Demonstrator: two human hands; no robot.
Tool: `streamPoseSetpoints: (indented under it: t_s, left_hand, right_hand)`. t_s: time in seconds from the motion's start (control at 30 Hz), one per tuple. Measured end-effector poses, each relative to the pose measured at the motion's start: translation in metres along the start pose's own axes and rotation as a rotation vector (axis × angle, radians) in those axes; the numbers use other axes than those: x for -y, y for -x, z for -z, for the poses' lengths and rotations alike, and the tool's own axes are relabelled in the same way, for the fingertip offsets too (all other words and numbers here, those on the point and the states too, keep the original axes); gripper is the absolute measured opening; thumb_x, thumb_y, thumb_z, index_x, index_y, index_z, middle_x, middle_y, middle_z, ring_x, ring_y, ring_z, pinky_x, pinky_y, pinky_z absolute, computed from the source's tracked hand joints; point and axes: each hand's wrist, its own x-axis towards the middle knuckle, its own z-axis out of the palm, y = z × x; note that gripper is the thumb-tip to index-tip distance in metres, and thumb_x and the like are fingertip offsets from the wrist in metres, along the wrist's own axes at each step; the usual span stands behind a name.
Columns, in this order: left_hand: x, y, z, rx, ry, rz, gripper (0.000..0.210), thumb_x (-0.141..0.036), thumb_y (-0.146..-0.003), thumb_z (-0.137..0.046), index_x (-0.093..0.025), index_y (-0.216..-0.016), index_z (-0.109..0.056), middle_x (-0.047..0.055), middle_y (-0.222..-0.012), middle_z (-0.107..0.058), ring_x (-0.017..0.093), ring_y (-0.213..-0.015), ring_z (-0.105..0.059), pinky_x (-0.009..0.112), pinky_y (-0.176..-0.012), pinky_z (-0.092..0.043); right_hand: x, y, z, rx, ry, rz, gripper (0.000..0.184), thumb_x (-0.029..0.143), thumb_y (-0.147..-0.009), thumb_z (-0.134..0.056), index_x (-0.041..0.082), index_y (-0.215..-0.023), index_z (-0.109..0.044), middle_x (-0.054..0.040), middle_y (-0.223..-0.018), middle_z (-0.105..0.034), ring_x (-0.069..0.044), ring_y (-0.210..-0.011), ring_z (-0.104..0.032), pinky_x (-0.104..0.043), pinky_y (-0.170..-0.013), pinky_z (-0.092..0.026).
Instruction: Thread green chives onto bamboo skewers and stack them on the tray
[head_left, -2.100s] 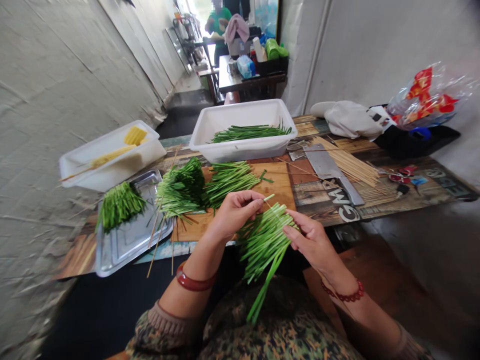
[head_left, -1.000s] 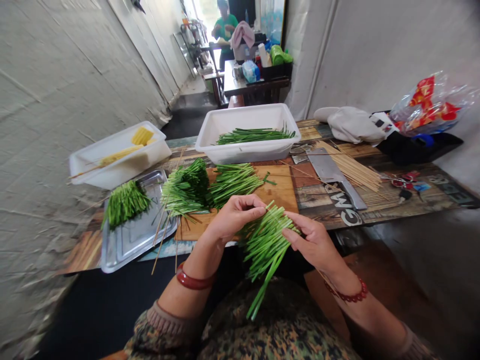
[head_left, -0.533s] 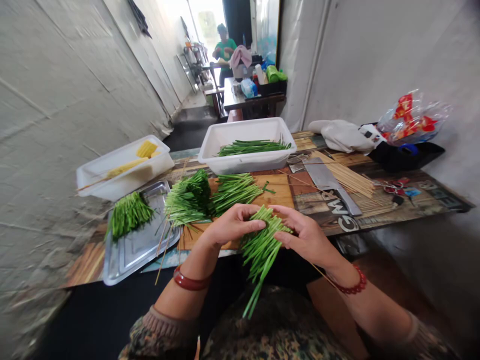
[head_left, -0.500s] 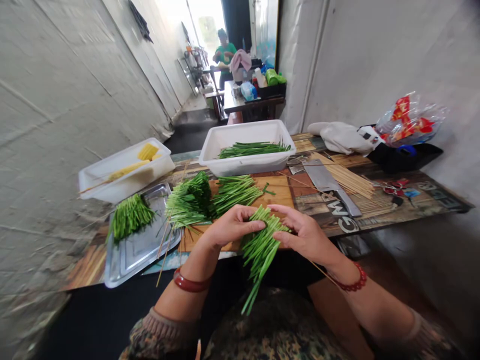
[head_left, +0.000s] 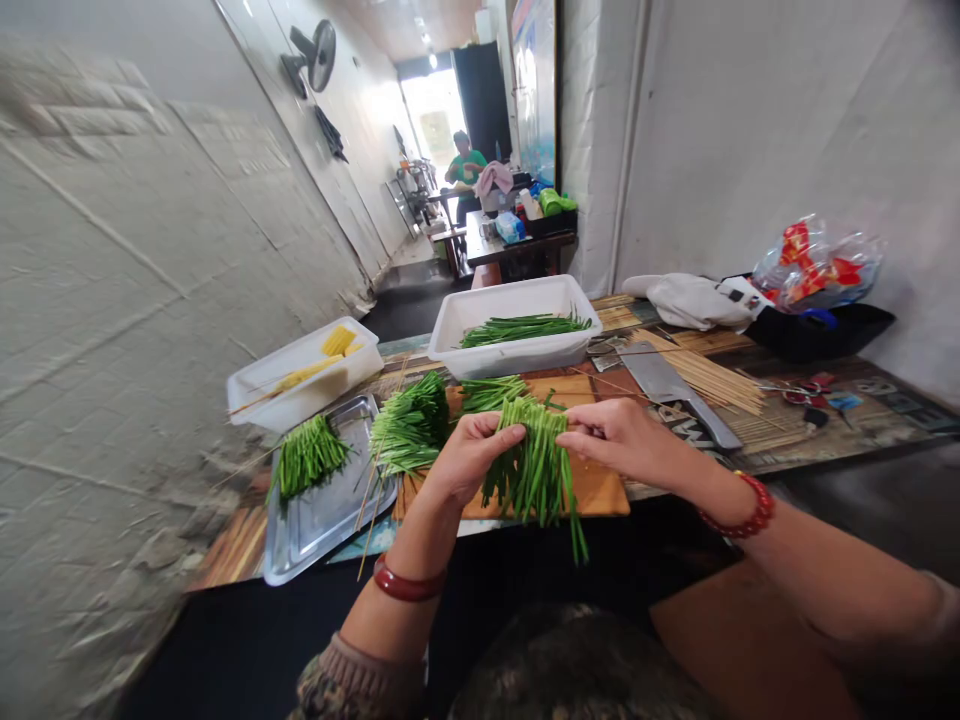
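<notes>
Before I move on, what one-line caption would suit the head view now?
Left hand holding green stalks near a cutting board and knife, right hand at the bunch's edge.

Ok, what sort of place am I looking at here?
Probably a food-prep corner, perhaps in a small eatery: a cleaver beside thin wooden skewers, a bunch of green stalks in the left hand, and a white tub holding more.
</notes>
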Motion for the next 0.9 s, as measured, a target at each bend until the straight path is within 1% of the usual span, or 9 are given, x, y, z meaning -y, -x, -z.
streamPoseSetpoints:
  t_s: [0.13,0.2,0.27,0.43,0.63,0.7,0.77,0.83,0.9]
  left_hand:
    - [0.003,0.005,-0.007,0.026,0.05,0.022,0.033,-0.042,-0.064,-0.084,-0.012,-0.077,-0.075,0.005,-0.07,-0.071,0.016,-0.069,-0.064,0.028,-0.07,-0.051]
    - [0.005,0.006,-0.005,0.047,0.07,0.024,0.033,-0.041,-0.066,-0.083,-0.012,-0.08,-0.075,0.005,-0.071,-0.072,0.016,-0.069,-0.064,0.027,-0.07,-0.051]
    - [0.009,0.006,-0.002,0.105,0.069,0.037,0.034,-0.04,-0.067,-0.083,-0.012,-0.085,-0.075,0.006,-0.075,-0.073,0.016,-0.071,-0.065,0.027,-0.071,-0.05]
    - [0.021,0.001,0.005,0.297,-0.03,0.062,0.038,-0.037,-0.065,-0.085,-0.011,-0.091,-0.075,0.009,-0.086,-0.074,0.019,-0.081,-0.066,0.03,-0.082,-0.049]
    - [0.028,-0.015,0.005,0.307,-0.077,0.099,0.042,-0.036,-0.066,-0.083,-0.01,-0.098,-0.072,0.009,-0.088,-0.074,0.017,-0.076,-0.065,0.03,-0.078,-0.05]
    - [0.033,-0.026,0.007,0.291,-0.17,0.088,0.044,-0.036,-0.067,-0.082,-0.01,-0.1,-0.071,0.009,-0.092,-0.073,0.018,-0.079,-0.065,0.031,-0.079,-0.051]
    - [0.041,-0.038,0.009,0.23,-0.3,0.053,0.046,-0.034,-0.066,-0.081,-0.009,-0.104,-0.069,0.01,-0.098,-0.072,0.02,-0.085,-0.065,0.033,-0.082,-0.051]
    - [0.049,-0.047,0.011,0.138,-0.469,-0.001,0.051,-0.03,-0.067,-0.078,-0.009,-0.112,-0.066,0.011,-0.101,-0.071,0.021,-0.089,-0.065,0.035,-0.084,-0.051]
    - [0.055,-0.05,0.009,0.031,-0.689,-0.069,0.056,-0.026,-0.07,-0.074,-0.008,-0.122,-0.061,0.012,-0.1,-0.07,0.022,-0.088,-0.066,0.037,-0.084,-0.052]
  right_hand:
    - [-0.003,-0.002,-0.013,-0.084,0.045,-0.047,0.035,0.03,-0.091,-0.057,0.02,-0.057,-0.057,0.0013,-0.053,-0.059,-0.013,-0.052,-0.051,-0.026,-0.054,-0.028]
    - [-0.004,-0.001,-0.016,-0.08,0.039,-0.058,0.034,0.031,-0.09,-0.057,0.019,-0.058,-0.057,0.0009,-0.053,-0.06,-0.013,-0.052,-0.051,-0.026,-0.054,-0.029]
    - [-0.004,0.002,-0.017,-0.052,-0.006,-0.087,0.034,0.031,-0.09,-0.057,0.019,-0.057,-0.058,0.0006,-0.053,-0.061,-0.013,-0.051,-0.052,-0.025,-0.053,-0.03]
    - [-0.005,0.014,-0.018,-0.01,-0.194,-0.21,0.038,0.035,-0.088,-0.056,0.019,-0.053,-0.055,0.0018,-0.048,-0.058,-0.01,-0.042,-0.048,-0.023,-0.046,-0.031]
    - [-0.019,0.022,-0.031,-0.027,-0.527,-0.396,0.036,0.041,-0.086,-0.059,0.017,-0.058,-0.054,0.0034,-0.051,-0.057,-0.005,-0.038,-0.044,-0.016,-0.037,-0.03]
    - [-0.027,0.023,-0.039,-0.03,-0.591,-0.472,0.028,0.035,-0.086,-0.059,0.015,-0.066,-0.058,0.0033,-0.055,-0.059,-0.004,-0.039,-0.047,-0.014,-0.036,-0.031]
    - [-0.037,0.025,-0.048,-0.024,-0.626,-0.538,0.013,0.026,-0.085,-0.059,0.014,-0.087,-0.064,0.0034,-0.058,-0.062,-0.006,-0.04,-0.052,-0.014,-0.037,-0.037]
    - [-0.046,0.03,-0.055,-0.02,-0.628,-0.576,0.03,0.019,-0.085,-0.058,0.012,-0.115,-0.06,0.0036,-0.059,-0.063,-0.008,-0.043,-0.057,-0.015,-0.038,-0.043]
    - [-0.052,0.036,-0.06,-0.011,-0.607,-0.594,0.044,0.015,-0.087,-0.055,0.011,-0.13,-0.051,0.0033,-0.06,-0.064,-0.01,-0.045,-0.06,-0.016,-0.039,-0.045]
